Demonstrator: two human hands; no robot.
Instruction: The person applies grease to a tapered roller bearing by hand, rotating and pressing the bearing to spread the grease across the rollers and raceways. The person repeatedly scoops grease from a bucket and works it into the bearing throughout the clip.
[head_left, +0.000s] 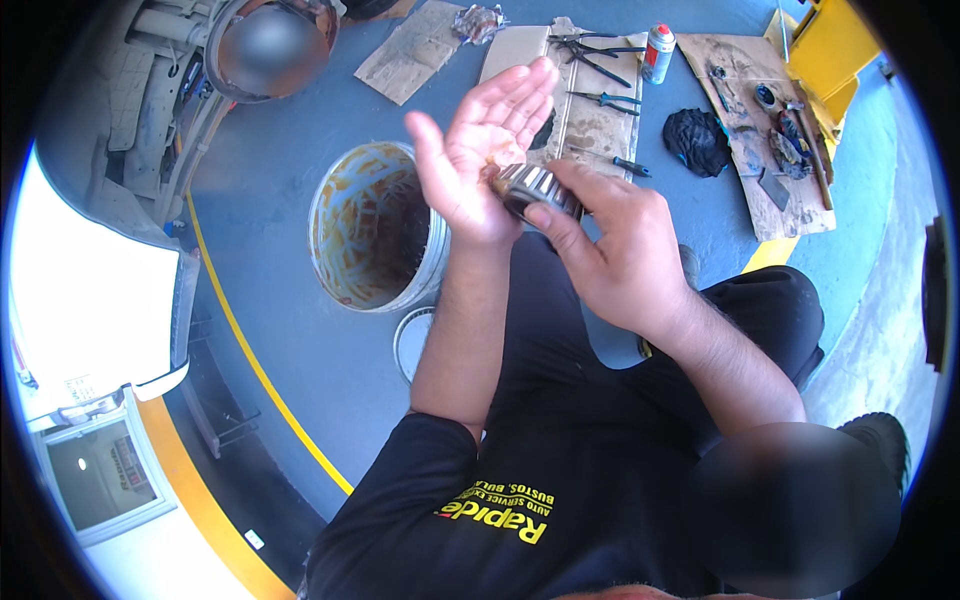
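My left hand (480, 160) is palm up with its fingers stretched out, and a smear of amber grease (500, 150) lies on the palm. In my right hand (625, 240) is a tapered roller bearing (540, 190), gripped between thumb and fingers. The bearing's near edge touches the greasy palm, and its metal rollers show along the side. To the left of my left wrist stands a round bucket (330, 240), its inner wall streaked with brownish grease. The bucket's bottom is dark and hard to make out.
Cardboard ahead carries pliers (605, 100) and a dark-handled tool (630, 166). A spray can (658, 55) stands beside it. Further right are a black cloth (697, 140) and cardboard (745, 190) with tools. A round lid (412, 340) lies near the bucket. Vehicle parts (150, 90) fill the upper left.
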